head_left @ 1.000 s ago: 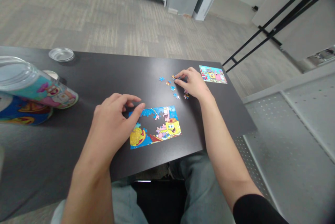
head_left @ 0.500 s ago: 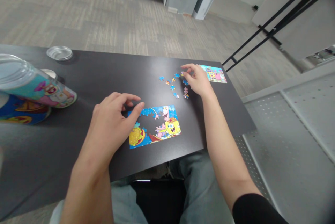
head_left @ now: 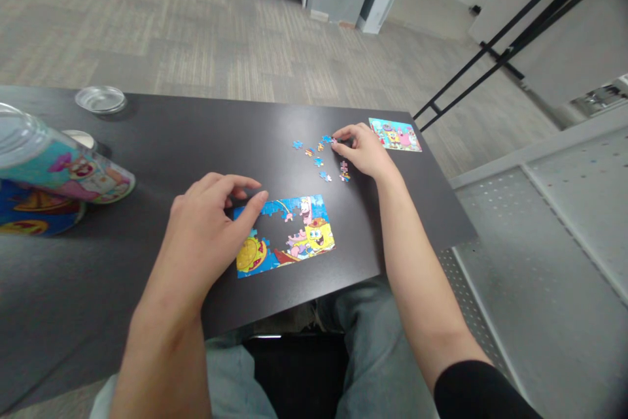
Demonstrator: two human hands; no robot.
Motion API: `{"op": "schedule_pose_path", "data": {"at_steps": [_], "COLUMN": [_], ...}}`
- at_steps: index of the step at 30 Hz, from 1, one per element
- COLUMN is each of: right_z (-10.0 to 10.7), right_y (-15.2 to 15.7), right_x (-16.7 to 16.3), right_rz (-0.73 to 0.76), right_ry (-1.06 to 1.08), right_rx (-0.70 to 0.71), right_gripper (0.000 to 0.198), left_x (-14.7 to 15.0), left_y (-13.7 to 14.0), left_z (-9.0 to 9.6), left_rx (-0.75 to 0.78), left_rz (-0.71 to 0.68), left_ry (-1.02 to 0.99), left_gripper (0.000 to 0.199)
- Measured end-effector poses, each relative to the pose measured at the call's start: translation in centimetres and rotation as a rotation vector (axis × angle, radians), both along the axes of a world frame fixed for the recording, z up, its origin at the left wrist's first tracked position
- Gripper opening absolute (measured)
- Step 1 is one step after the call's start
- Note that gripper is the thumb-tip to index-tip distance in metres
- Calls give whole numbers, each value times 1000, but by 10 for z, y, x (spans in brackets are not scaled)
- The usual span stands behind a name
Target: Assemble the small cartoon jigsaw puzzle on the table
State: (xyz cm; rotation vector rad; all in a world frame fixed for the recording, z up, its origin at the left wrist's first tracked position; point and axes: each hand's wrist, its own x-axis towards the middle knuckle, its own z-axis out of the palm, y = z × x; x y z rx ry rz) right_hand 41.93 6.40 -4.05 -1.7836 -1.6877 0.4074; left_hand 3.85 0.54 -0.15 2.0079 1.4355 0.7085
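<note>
"What's the left hand (head_left: 206, 226) doing?"

"It's loose and curved, with thumb and fingers apart and nothing gripped. The puzzle (head_left: 318, 236) lies flat just to the right of its thumb, which covers one corner. I can't tell whether the thumb presses on it."

"Is the puzzle whole?"

"No, there's a ragged gap in the middle, with the dark table (head_left: 206, 144) showing through. A round burger is on the side nearest the left hand, a yellow cartoon figure on the far side."

"And the right hand (head_left: 335, 140)?"

"It's further out, thumb and forefinger close about a small pink piece (head_left: 334, 142). Whether it's pinched or only touched, I can't tell."

"Where are the others?"

"The loose pieces (head_left: 318, 161) are scattered left of those fingertips and nearer the person, with a few just below the palm. A picture card (head_left: 400, 136) sits just right of the right hand, its edge partly behind the knuckles."

"Anything on the other side?"

"Well to the left of the left hand, a teal tub (head_left: 73, 170) lies against a blue tub (head_left: 44, 213). Beyond them is a clear lid (head_left: 101, 99)."
</note>
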Motion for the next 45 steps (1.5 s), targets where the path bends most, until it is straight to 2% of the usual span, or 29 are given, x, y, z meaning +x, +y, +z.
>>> {"op": "schedule_pose_path", "data": {"at_steps": [6, 11, 16, 20, 25, 31, 34, 38, 42, 45], "right_z": [2, 15, 32, 35, 33, 34, 34, 37, 41, 43], "right_y": [-2, -8, -36, -58, -68, -69, -71, -73, -77, -79], "right_x": [-2, -14, -43, -75, -95, -98, -98, -99, -99, -99], "right_rz": [139, 237, 337, 401, 462, 501, 519, 555, 534, 497], "right_ry": [360, 600, 725, 841, 876, 846, 858, 882, 873, 867], "right_rx": [-44, -59, -153, -189, -260, -325, -339, -352, -373, -364], "right_gripper": [20, 38, 54, 60, 61, 57, 54, 50, 58, 65], "left_x": [-2, -3, 0, 8, 11, 11, 11, 11, 9, 7], "left_y": [2, 2, -4, -10, -11, -12, -13, -14, -14, -15], "left_z": [-2, -4, -4, -2, 0, 3, 6, 9, 12, 15], "left_rx": [18, 58, 87, 100, 122, 115, 124, 139, 151, 181], "left_rz": [4, 0, -43, -125, -196, -238, -277, -261, -234, -253], "left_ry": [-2, -26, -113, -195, -220, -224, -233, -250, -205, -219], "left_gripper": [36, 25, 19, 21, 22, 33, 31, 33, 39, 30]}}
